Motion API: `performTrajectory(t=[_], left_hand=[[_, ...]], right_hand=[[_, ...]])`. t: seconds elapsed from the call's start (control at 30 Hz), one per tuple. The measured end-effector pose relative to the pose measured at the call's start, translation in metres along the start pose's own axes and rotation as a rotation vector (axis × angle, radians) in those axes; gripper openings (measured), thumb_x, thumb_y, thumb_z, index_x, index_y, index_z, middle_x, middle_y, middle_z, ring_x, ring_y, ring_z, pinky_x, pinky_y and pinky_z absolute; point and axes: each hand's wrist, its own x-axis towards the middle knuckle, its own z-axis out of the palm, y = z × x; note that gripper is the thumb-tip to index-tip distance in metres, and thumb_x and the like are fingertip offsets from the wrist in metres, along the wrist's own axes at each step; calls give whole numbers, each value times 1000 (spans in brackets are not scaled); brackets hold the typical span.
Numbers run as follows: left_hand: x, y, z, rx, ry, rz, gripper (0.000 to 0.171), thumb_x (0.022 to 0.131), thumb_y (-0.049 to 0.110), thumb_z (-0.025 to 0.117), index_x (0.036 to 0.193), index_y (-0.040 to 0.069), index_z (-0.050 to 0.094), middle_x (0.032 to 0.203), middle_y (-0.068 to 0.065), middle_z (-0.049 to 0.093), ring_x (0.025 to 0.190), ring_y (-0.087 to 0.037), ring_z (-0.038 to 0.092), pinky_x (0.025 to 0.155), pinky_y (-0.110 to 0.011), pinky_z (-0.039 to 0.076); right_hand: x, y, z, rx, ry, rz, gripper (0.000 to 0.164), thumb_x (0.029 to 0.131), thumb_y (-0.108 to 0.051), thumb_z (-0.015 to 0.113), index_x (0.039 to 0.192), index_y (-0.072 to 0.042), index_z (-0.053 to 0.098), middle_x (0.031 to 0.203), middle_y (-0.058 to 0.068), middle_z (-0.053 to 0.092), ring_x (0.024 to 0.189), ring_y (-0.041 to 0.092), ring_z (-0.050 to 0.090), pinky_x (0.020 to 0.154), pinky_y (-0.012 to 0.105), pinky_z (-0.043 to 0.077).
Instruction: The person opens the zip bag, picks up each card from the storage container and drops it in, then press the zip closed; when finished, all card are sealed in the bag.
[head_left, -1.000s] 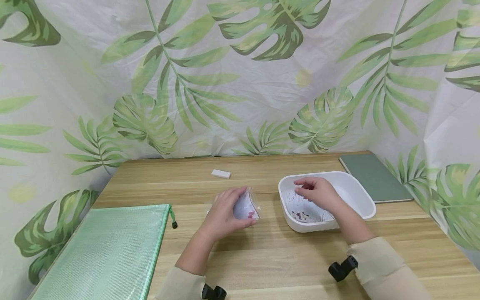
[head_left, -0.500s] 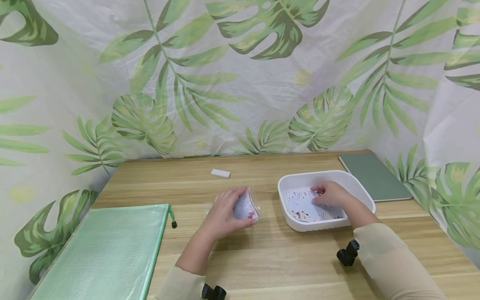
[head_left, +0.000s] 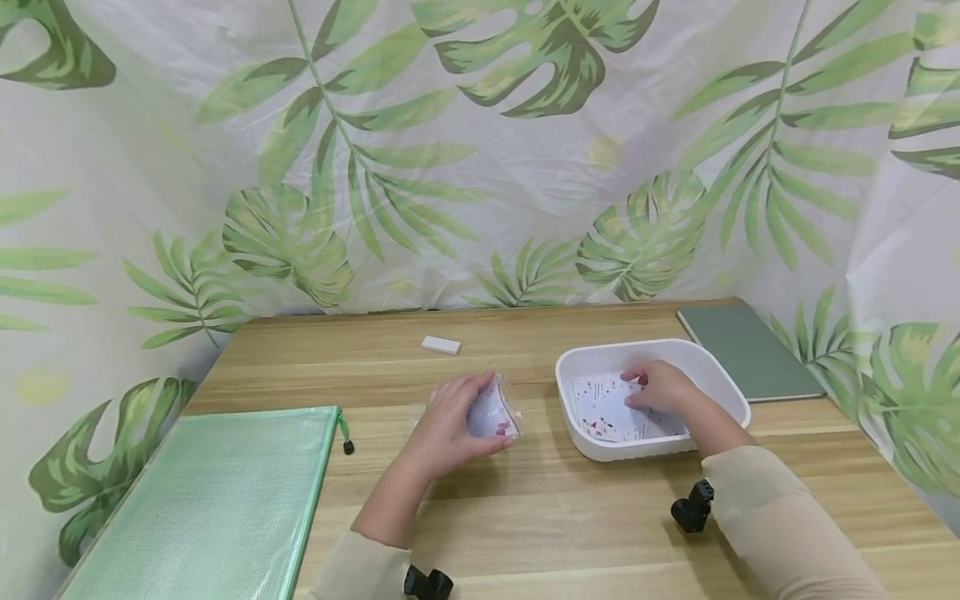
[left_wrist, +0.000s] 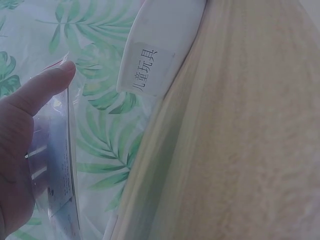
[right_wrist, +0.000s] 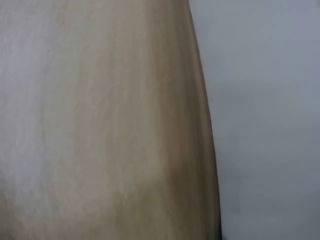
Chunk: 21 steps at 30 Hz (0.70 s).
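My left hand (head_left: 446, 425) grips a small clear plastic bag (head_left: 492, 411) with printed cards inside, just above the middle of the table. In the left wrist view its thumb lies along the near side of the bag (left_wrist: 62, 165). My right hand (head_left: 663, 390) reaches into a white plastic basin (head_left: 720, 367), thumb and fingers bent at a pale card (head_left: 600, 408) with small printed figures and text. Whether they pinch it I cannot tell. In the right wrist view only wood and the basin's blurred white side (right_wrist: 265, 120) appear.
A mint mesh zip pouch (head_left: 217, 492) lies at the left, its zipper pull (head_left: 347, 442) sticking out. A white eraser-like block (head_left: 441, 345) lies toward the back. Behind the basin is a green notebook (head_left: 750, 350). A label (left_wrist: 147, 67) marks the basin's side.
My right hand has gone down and slightly right into the basin, to the printed card, and rests there since half a second ago. The left hand and its bag have stayed in place.
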Motion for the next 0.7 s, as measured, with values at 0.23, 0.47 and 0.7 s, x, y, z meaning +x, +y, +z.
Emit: performTrajectory(t=[0.23, 0.47, 0.7], left_hand=[[-1, 1, -1, -12, 4, -3, 87, 69, 36, 87, 142, 8, 49, 137, -12, 57, 129, -29, 50, 107, -50, 33], [-1, 1, -2, -15, 7, -3, 87, 70, 36, 87, 142, 8, 49, 137, -11, 57, 128, -29, 50, 107, -49, 34], [-1, 0, -3, -8, 10, -2, 87, 70, 38, 86, 142, 8, 49, 137, -11, 57, 128, -28, 50, 107, -49, 34]], right_hand=[[-6, 1, -12, 161, 34, -21, 29, 92, -14, 64, 117, 0, 66, 87, 9, 59, 81, 21, 54, 69, 30, 44], [-30, -9, -34, 265, 61, -68, 36, 95, -23, 62, 125, -2, 64, 91, 7, 67, 82, 19, 58, 72, 30, 49], [-59, -23, -40, 373, 171, -58, 41, 96, -23, 60, 130, 0, 60, 88, 3, 70, 78, 17, 60, 67, 27, 51]])
